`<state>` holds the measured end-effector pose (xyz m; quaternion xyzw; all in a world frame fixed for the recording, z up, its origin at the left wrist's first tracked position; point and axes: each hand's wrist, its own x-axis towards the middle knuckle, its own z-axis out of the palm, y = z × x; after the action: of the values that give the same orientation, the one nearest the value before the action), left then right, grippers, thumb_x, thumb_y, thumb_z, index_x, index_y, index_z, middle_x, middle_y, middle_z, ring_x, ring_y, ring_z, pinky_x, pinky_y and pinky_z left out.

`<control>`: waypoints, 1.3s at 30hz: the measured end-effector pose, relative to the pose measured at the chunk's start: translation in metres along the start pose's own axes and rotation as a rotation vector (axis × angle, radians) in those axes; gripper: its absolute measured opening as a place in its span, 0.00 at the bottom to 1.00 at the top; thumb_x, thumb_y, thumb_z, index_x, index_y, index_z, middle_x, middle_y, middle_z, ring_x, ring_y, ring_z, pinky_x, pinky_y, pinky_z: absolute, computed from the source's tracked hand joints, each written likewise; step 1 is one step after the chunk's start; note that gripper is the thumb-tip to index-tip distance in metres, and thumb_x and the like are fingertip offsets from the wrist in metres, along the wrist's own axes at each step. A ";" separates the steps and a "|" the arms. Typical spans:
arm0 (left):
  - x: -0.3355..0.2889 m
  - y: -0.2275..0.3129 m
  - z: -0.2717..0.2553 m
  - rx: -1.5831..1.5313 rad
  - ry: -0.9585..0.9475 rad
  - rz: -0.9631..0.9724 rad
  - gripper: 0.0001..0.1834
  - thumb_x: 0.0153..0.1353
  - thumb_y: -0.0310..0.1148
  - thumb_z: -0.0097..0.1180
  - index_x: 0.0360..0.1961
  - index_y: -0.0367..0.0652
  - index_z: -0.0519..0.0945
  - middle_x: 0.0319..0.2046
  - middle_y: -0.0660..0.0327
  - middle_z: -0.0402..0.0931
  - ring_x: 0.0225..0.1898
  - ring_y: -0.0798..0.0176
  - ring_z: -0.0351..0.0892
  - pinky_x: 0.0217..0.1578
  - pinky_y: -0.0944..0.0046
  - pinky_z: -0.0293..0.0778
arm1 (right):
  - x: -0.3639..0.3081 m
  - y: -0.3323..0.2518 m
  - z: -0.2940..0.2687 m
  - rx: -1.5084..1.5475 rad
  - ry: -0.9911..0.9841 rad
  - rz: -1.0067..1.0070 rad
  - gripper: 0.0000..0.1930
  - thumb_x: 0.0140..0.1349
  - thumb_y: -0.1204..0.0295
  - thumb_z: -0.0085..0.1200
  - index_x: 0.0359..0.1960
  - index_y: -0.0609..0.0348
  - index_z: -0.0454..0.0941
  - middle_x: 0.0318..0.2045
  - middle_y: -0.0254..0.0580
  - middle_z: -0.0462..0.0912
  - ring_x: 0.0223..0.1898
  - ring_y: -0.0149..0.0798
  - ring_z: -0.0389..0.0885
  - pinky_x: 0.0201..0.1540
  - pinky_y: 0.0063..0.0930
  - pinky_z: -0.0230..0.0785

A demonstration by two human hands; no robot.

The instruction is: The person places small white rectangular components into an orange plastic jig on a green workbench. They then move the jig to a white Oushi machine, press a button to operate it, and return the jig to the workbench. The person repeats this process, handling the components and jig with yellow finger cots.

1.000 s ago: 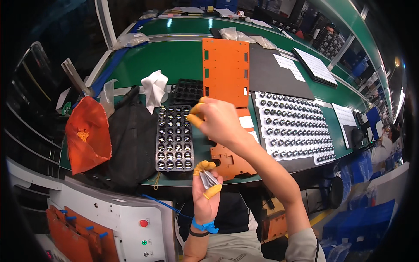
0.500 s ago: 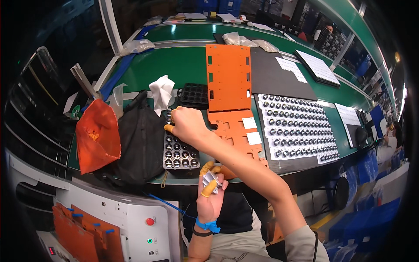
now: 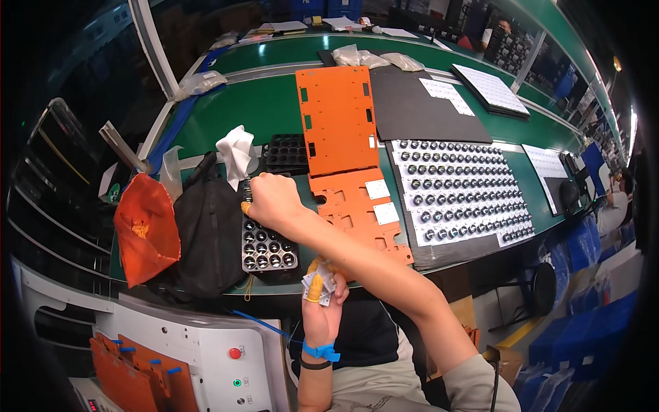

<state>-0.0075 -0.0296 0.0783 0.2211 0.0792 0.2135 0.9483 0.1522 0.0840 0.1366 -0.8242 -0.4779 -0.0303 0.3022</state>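
My left hand (image 3: 322, 302), with yellow finger cots and a blue wrist strap, is closed around a few small white square plates (image 3: 317, 283) in front of the table edge. My right arm crosses over to the left, and my right hand (image 3: 273, 201) is bent down at the far part of a black tray (image 3: 270, 270). Round, shiny black lens-like parts (image 3: 261, 248) sit in that tray's cells. Yellow cots cover the right fingers too; the fingers are curled and mostly hidden, so what they pinch does not show.
Right of the tray lies an orange fixture (image 3: 350, 223) bearing white square plates, its panel (image 3: 336, 120) raised behind. Farther right, rows of black round parts stand on white sheets (image 3: 460, 192). A black bag (image 3: 209, 233) and an orange pouch (image 3: 145, 230) lie left. White cloth (image 3: 237, 152) stands behind.
The whole view has shifted, so the table things appear farther left. My right hand stays at the tray, its fingers tucked lower. The plates in my left hand look more fanned out.
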 end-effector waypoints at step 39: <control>0.008 -0.001 0.015 0.386 0.053 0.102 0.34 0.65 0.45 0.60 0.64 0.32 0.70 0.54 0.54 0.78 0.49 0.65 0.80 0.44 0.70 0.74 | -0.205 0.053 -0.113 0.659 0.004 0.036 0.16 0.54 0.76 0.67 0.46 0.59 0.83 0.28 0.35 0.76 0.30 0.33 0.75 0.32 0.25 0.68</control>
<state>0.0042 -0.0326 0.0910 0.3967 0.1324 0.2480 0.8738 0.1106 -0.1526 0.1341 -0.6904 -0.4466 0.1297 0.5541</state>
